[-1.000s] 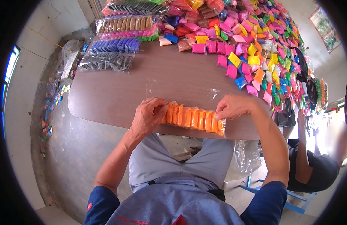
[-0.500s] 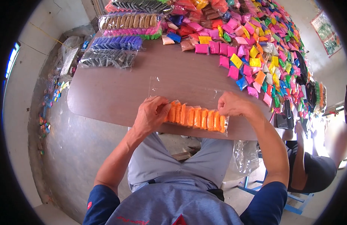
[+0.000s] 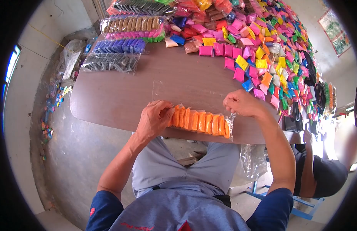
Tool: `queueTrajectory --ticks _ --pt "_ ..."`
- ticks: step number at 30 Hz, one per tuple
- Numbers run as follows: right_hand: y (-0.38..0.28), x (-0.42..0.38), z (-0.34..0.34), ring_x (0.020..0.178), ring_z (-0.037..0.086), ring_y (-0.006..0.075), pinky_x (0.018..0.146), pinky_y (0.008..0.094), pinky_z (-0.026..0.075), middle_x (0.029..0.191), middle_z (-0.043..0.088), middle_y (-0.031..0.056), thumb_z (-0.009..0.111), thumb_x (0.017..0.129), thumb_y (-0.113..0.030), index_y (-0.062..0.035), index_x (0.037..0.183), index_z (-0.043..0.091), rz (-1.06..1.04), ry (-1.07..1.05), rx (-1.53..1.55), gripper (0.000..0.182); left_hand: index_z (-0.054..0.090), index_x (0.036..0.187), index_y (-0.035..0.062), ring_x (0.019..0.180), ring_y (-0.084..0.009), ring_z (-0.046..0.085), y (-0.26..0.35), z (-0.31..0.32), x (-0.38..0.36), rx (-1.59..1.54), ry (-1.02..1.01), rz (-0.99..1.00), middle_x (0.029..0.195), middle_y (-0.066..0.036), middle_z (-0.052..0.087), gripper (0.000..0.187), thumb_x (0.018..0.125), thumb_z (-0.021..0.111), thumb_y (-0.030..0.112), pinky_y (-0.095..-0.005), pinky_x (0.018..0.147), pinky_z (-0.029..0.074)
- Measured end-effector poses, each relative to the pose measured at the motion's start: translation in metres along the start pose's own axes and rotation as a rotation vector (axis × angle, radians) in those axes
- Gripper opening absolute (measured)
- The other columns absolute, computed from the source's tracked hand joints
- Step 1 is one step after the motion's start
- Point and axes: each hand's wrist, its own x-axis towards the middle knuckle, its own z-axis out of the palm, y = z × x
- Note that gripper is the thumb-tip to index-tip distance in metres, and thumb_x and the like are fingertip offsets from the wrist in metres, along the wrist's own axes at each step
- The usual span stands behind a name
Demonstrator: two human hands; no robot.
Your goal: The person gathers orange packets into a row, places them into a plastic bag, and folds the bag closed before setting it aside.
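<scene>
A clear plastic bag with a row of orange packets (image 3: pixel 201 121) lies near the table's front edge. My left hand (image 3: pixel 156 118) grips the bag's left end, thumb and fingers pressed at the first packets. At the bag's upper right corner, my right hand (image 3: pixel 240 103) is closed in a pinch on the clear plastic, which looks pulled up and crumpled at that end. The bag's clear, unfilled part spreads flat on the table beyond the packets.
Filled bags of brown packets (image 3: pixel 132 24), blue packets (image 3: pixel 120 45) and black packets (image 3: pixel 111 62) lie at the table's back left. Loose colored packets (image 3: pixel 259 63) are heaped at the back and right. Another person (image 3: pixel 321 173) is at the right, beyond the brown table (image 3: pixel 109 92).
My right hand has moved slightly up, drawing the plastic at the bag's right end with it. My left hand has stayed at the left end.
</scene>
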Motion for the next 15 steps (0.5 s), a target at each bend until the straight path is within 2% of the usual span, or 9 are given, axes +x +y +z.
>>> queueTrajectory --ticks 2,5,8,11,14,15 --pt "-0.001 -0.005 -0.001 0.085 0.068 0.0197 0.077 0.0331 0.054 0.096 0.074 0.0089 0.059 0.099 -0.029 0.0001 0.109 0.07 -0.173 0.036 -0.081 0.033 0.066 0.097 -0.0021 0.076 -0.0191 0.064 0.0 0.0 0.0 -0.004 -0.004 -0.013 0.1 -0.012 0.071 0.01 0.093 0.068 0.007 -0.0306 0.069 0.054" --pt "-0.021 -0.025 0.016 0.097 0.069 0.0257 0.087 0.0358 0.053 0.101 0.074 0.0103 0.066 0.096 -0.034 -0.0023 0.117 0.069 -0.276 0.044 0.059 0.038 0.066 0.097 -0.0021 0.075 -0.0191 0.064 0.0 0.001 -0.001 0.001 0.011 -0.012 0.1 -0.012 0.071 0.01 0.093 0.069 0.007 -0.0306 0.069 0.054" --pt "-0.013 -0.031 0.046 0.104 0.068 0.0294 0.091 0.0379 0.052 0.111 0.072 0.0127 0.072 0.09 -0.037 -0.0052 0.122 0.068 -0.328 0.113 -0.038 0.045 0.066 0.096 -0.002 0.073 -0.0189 0.063 -0.002 0.002 -0.001 0.01 0.023 0.003 0.096 -0.012 0.071 0.011 0.093 0.069 0.008 -0.0311 0.068 0.054" --pt "-0.013 -0.025 0.051 0.11 0.066 0.0335 0.095 0.04 0.052 0.119 0.069 0.0182 0.074 0.085 -0.044 -0.0042 0.126 0.065 -0.255 -0.02 -0.07 0.057 0.067 0.095 -0.0017 0.07 -0.0183 0.062 0.001 0.001 0.001 0.029 0.005 -0.027 0.089 -0.011 0.069 0.011 0.093 0.069 0.009 -0.0317 0.066 0.053" --pt "-0.006 -0.017 0.052 0.114 0.064 0.0374 0.097 0.0418 0.051 0.123 0.067 0.0202 0.077 0.082 -0.045 -0.0042 0.133 0.059 -0.34 0.054 -0.088 0.068 0.068 0.095 -0.0012 0.068 -0.0176 0.061 0.004 0.0 0.001 0.044 -0.003 -0.048 0.082 -0.01 0.067 0.011 0.093 0.069 0.01 -0.0321 0.064 0.052" --pt "-0.01 -0.018 0.055 0.114 0.064 0.0383 0.096 0.043 0.051 0.121 0.068 0.0204 0.077 0.082 -0.044 -0.0039 0.134 0.058 -0.373 0.155 -0.097 0.068 0.069 0.095 -0.001 0.067 -0.0174 0.06 0.002 0.001 0.001 0.04 0.005 -0.039 0.081 -0.01 0.066 0.011 0.093 0.07 0.01 -0.0321 0.064 0.051"
